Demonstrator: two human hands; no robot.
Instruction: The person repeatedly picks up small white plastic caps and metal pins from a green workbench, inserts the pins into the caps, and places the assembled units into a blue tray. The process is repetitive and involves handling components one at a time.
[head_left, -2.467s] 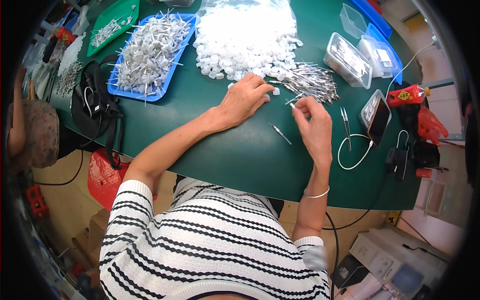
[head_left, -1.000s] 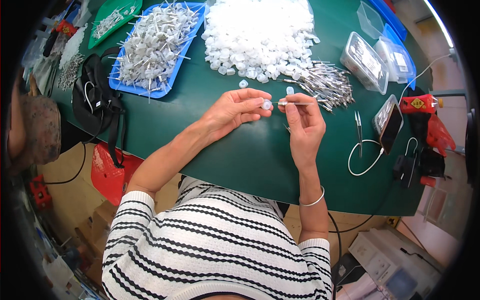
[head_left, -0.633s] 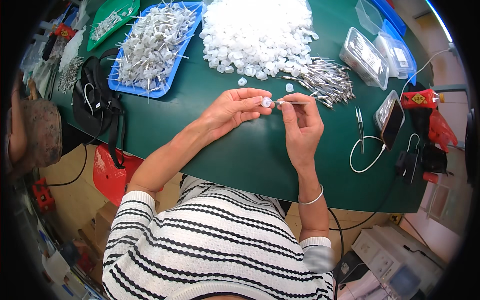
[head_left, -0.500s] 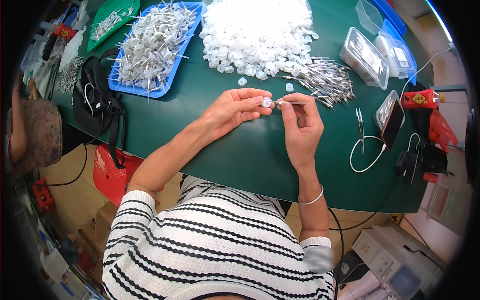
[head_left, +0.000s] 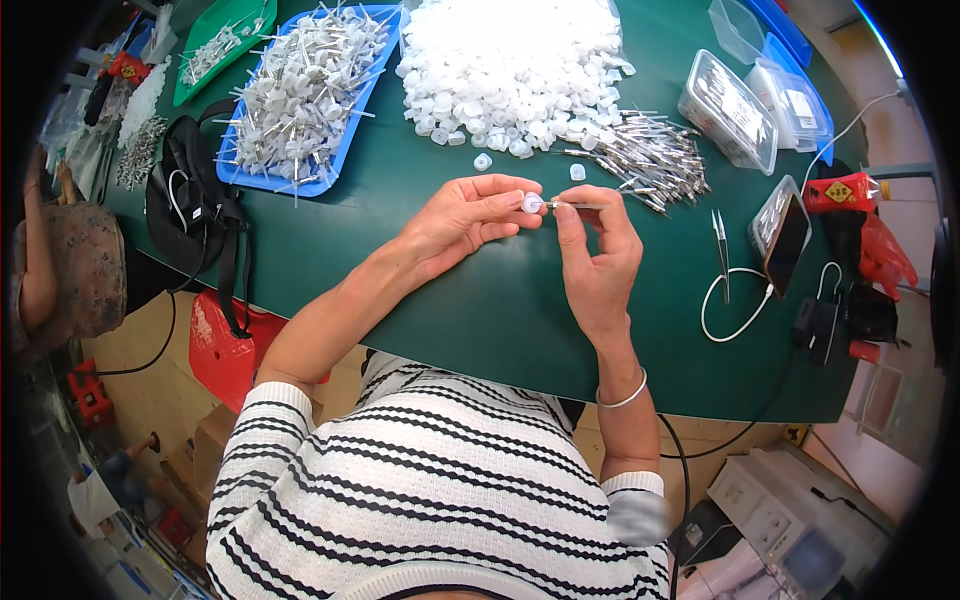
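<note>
My left hand point(head_left: 468, 215) is closed on a small translucent white plastic cap point(head_left: 532, 203), pinched between thumb and fingertips. Facing it, my right hand point(head_left: 600, 245) grips a thin metal pin point(head_left: 556, 204) between thumb and forefinger, its tip at the cap's opening. How deep the tip sits inside I cannot tell. Just beyond my hands, two loose caps lie on the green table, one at the left point(head_left: 482, 161) and another at the right point(head_left: 577, 172). Behind them spreads a big heap of white caps point(head_left: 510, 90), with a pile of metal pins point(head_left: 655, 160) at its right.
A blue tray point(head_left: 225, 165) full of capped pins stands at the left, near a green tray point(head_left: 190, 85) and a black bag point(head_left: 185, 190). At the right are clear plastic boxes point(head_left: 730, 110), tweezers point(head_left: 721, 255), a phone point(head_left: 787, 245) and a white cable point(head_left: 705, 315). Another person's arm point(head_left: 38, 245) shows far left.
The pin and my right fingers have shifted very slightly left, towards the cap. My left hand keeps nearly the same place and grip.
</note>
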